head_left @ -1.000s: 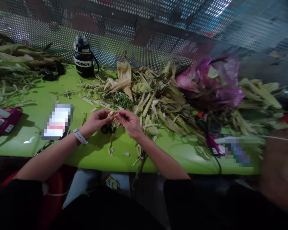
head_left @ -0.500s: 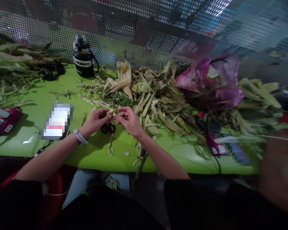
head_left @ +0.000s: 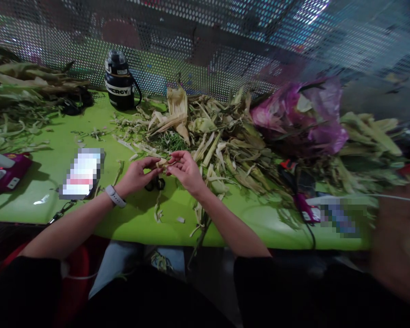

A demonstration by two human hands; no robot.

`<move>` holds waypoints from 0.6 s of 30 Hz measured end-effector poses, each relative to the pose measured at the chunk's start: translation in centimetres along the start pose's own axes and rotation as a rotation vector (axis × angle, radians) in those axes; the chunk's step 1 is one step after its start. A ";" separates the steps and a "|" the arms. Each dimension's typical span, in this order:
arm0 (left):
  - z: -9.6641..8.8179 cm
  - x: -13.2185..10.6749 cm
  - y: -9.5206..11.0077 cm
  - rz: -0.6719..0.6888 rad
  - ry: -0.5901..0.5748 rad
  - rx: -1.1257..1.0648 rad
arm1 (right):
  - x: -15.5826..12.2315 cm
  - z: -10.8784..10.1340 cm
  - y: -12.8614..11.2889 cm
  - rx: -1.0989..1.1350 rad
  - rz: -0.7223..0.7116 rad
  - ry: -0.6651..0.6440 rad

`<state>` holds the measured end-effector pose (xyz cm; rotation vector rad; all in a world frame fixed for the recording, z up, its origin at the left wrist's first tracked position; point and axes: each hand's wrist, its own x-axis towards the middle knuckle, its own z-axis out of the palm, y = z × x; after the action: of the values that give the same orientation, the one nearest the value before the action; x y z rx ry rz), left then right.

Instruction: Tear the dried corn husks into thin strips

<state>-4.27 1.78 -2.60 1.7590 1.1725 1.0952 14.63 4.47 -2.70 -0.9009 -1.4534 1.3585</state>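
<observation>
My left hand (head_left: 138, 173), with a grey watch on its wrist, and my right hand (head_left: 184, 171) meet over the green table (head_left: 54, 182). Both pinch a small pale strip of husk (head_left: 162, 162) between their fingertips, the left from the left end, the right from the right end. Under the hands lies a pair of black scissors (head_left: 155, 184). Just behind and to the right of them spreads a heap of dry and green husks and leaves (head_left: 218, 141).
A black bottle (head_left: 119, 86) stands at the back by the perforated metal screen. A phone (head_left: 83, 173) lies left of my hands, a purple tool (head_left: 5, 168) at the far left. A pink plastic bag (head_left: 303, 116) sits back right. Another person's blurred hand (head_left: 396, 241) is at the right edge.
Both hands have risen slightly and shifted a little away from me, still pinching the husk strip. Everything else stays put.
</observation>
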 end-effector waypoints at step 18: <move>0.3 -0.1 0.8 0.208 -0.170 0.230 | 0.0 -0.1 0.1 -0.130 0.047 -0.055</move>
<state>-3.76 1.43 -2.04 2.1463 1.0628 0.9336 14.66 4.53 -2.82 -0.9930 -1.5867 1.3438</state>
